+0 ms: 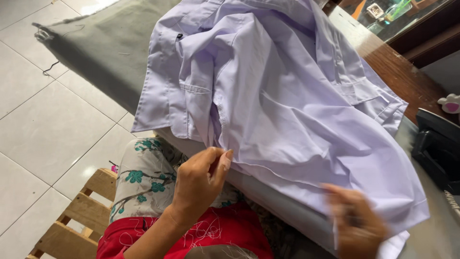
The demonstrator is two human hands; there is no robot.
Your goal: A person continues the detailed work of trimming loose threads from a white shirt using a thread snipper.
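A pale lilac shirt (287,96) lies crumpled over a grey padded board (110,43). My left hand (201,180) pinches the shirt's lower seam between thumb and fingers near the board's front edge. My right hand (357,223) is blurred by motion at the shirt's hem on the lower right; it seems to grip the fabric edge. My lap in floral trousers (143,180) and a red garment (211,237) sits just below the board.
White floor tiles (43,124) spread to the left. A wooden stool frame (79,216) stands at the lower left. A wooden counter (402,72) runs along the right, with a black device (438,144) and a small white-pink object (450,103) on it.
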